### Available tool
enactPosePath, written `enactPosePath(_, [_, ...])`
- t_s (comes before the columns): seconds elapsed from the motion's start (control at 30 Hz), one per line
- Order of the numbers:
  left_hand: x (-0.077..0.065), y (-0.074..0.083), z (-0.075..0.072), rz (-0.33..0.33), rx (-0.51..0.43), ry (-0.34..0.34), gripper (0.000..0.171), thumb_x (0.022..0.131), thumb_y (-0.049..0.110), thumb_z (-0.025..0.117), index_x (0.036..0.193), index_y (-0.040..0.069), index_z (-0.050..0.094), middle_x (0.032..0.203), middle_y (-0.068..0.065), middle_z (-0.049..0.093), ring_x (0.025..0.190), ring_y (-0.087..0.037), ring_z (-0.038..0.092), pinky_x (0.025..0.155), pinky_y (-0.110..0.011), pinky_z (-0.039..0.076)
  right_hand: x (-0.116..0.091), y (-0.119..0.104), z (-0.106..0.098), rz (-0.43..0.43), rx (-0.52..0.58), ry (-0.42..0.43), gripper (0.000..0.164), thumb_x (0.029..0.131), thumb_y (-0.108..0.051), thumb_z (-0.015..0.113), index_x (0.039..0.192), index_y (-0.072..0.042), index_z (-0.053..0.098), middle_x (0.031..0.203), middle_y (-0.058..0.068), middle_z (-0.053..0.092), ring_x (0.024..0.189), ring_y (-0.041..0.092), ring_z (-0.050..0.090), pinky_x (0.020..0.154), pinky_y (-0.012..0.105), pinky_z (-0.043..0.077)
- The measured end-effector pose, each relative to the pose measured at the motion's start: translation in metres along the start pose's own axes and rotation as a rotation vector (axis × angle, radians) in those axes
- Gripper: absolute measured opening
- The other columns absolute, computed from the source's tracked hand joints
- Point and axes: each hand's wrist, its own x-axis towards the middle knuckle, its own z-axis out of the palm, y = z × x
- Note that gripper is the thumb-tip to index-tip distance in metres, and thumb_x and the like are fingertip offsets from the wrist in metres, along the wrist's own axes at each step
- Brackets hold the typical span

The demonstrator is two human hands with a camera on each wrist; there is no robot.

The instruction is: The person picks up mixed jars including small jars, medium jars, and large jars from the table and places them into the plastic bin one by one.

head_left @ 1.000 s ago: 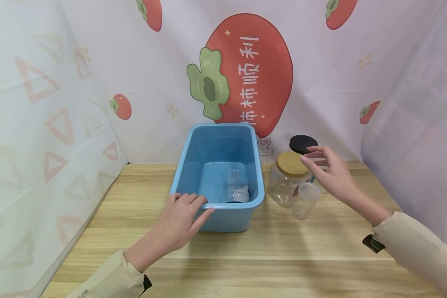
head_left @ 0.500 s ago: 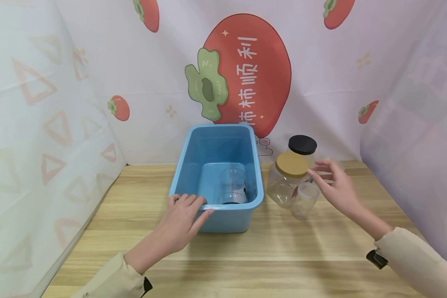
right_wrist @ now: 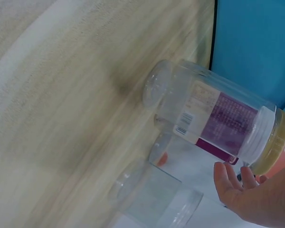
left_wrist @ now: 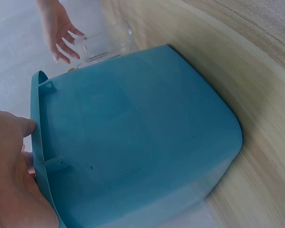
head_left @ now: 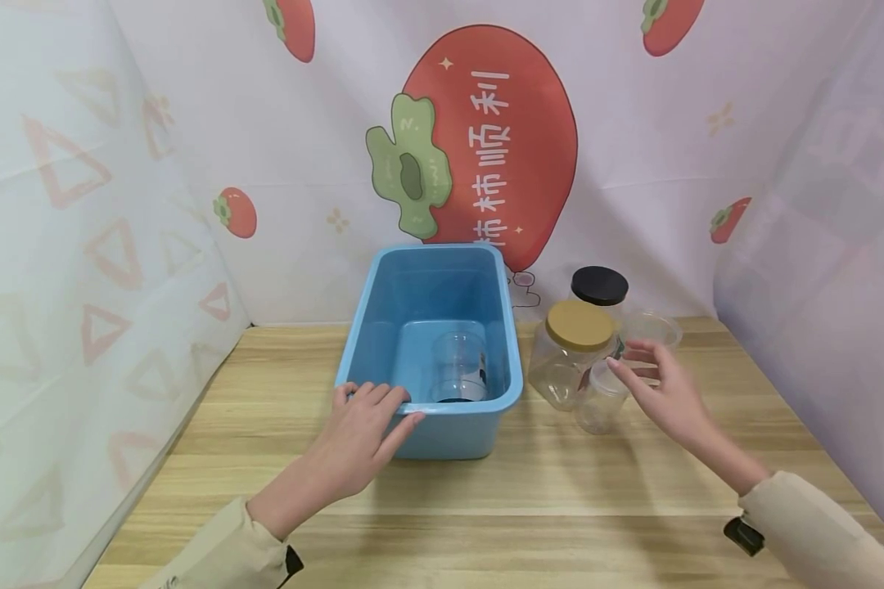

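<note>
My left hand point(head_left: 368, 438) grips the near rim of a blue plastic tub point(head_left: 514, 360), its fingers over the edge and thumb outside. A clear jar point(head_left: 458, 368) lies inside the tub. My right hand point(head_left: 666, 393) hovers with relaxed, slightly bent fingers beside a small clear jar point(head_left: 600, 401); nothing is held. Behind that jar stand a clear jar with a gold lid point(head_left: 579, 325) and one with a black lid point(head_left: 599, 285). In the right wrist view, the gold-lidded jar bears a purple label point(right_wrist: 228, 121), close to the fingers of my right hand point(right_wrist: 247, 190).
A wide clear container point(head_left: 659, 325) stands behind my right hand. Everything rests on a wooden table point(head_left: 486, 532). Printed cloth point(head_left: 302, 245) hangs along the back and both sides.
My right hand has come down and nearer, from beside the gold and black lids to beside the small clear jar. The left hand stays on the tub rim. The jar in the tub has settled.
</note>
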Motion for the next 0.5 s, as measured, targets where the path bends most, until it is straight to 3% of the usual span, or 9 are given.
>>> enactPosePath(0.3, [0.000, 0.000, 0.000, 0.006, 0.009, 0.005, 0.025, 0.110, 0.036, 0.055, 0.107, 0.013, 0.063, 0.091, 0.002, 0.061, 0.091, -0.021, 0.056, 0.096, -0.059, 0.036, -0.003, 0.012, 0.009, -0.036, 0.016, -0.004, 0.061, 0.106, -0.027, 0.066, 0.148, 0.011, 0.043, 0.144, 0.037, 0.051, 0.124, 0.054, 0.059, 0.082, 0.007, 0.043])
enactPosePath(0.5, [0.000, 0.001, 0.001, 0.001, 0.006, 0.007, 0.025, 0.110, 0.036, 0.056, 0.106, 0.012, 0.063, 0.092, 0.001, 0.062, 0.093, -0.023, 0.057, 0.096, -0.058, 0.035, -0.003, 0.019, 0.013, -0.017, 0.033, -0.024, 0.060, 0.104, -0.022, 0.068, 0.148, 0.010, 0.044, 0.141, 0.038, 0.055, 0.119, 0.052, 0.063, 0.076, 0.014, 0.052])
